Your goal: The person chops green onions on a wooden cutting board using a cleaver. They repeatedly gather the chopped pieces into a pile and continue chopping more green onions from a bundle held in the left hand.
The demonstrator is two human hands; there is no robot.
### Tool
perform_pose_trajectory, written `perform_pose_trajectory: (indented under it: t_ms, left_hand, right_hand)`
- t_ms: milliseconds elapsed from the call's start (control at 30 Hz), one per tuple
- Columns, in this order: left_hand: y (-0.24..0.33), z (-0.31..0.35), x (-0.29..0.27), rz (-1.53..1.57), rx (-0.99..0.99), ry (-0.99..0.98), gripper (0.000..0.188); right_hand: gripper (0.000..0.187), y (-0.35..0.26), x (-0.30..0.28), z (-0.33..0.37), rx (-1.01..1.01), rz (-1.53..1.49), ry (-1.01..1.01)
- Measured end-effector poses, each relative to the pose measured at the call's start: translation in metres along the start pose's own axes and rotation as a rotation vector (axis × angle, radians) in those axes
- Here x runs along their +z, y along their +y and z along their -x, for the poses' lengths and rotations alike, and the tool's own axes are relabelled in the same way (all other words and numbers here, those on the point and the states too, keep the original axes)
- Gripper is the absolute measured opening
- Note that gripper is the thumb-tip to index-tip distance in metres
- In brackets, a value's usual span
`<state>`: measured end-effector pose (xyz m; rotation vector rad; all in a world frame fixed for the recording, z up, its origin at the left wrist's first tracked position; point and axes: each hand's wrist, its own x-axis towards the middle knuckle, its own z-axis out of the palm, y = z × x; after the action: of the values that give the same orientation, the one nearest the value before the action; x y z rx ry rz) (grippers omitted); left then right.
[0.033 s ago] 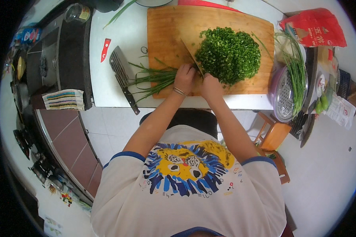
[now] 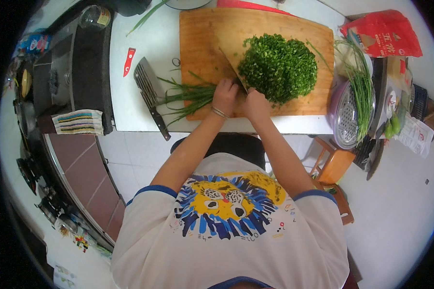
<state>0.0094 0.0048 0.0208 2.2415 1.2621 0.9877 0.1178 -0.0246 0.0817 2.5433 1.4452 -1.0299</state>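
On a wooden cutting board (image 2: pixel 207 38), my left hand (image 2: pixel 225 96) is closed round a bunch of long garlic chives (image 2: pixel 190 94), whose loose ends stick out to the left over the board's edge. Just right of it, my right hand (image 2: pixel 256 102) grips a kitchen knife (image 2: pixel 233 68) near the board's front edge; its handle is hidden in the hand. The blade slants away to the upper left, close beside my left fingers. To the right of the blade lies a large heap of finely chopped chives (image 2: pixel 279 67).
A slotted cleaver (image 2: pixel 150 96) and a small red-handled tool (image 2: pixel 128 61) lie on the white table left of the board. At right stand a purple-rimmed colander (image 2: pixel 345 125) with uncut chives (image 2: pixel 364 96) over it and a red bag (image 2: pixel 386 33). A wooden chair (image 2: pixel 335 164) stands below the table edge.
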Motion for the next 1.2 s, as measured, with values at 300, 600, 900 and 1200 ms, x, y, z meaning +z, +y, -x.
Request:
perform_pose_trajectory:
  t_ms: [300, 600, 900, 1200]
  left_hand:
    - [-0.004, 0.010, -0.001, -0.040, 0.093, 0.010, 0.022]
    - [0.005, -0.007, 0.005, 0.039, 0.097, 0.018, 0.022]
    - [-0.002, 0.004, 0.012, 0.022, 0.089, -0.011, 0.021]
    - [-0.003, 0.003, 0.003, 0.066, 0.083, -0.014, 0.022]
  right_hand:
    - [0.020, 0.036, -0.016, -0.013, -0.067, -0.077, 0.133]
    - [0.020, 0.036, -0.020, 0.016, -0.120, -0.147, 0.138]
    - [0.017, 0.022, -0.010, 0.005, -0.025, 0.023, 0.007]
    - [0.017, 0.017, -0.015, -0.010, -0.147, -0.202, 0.152]
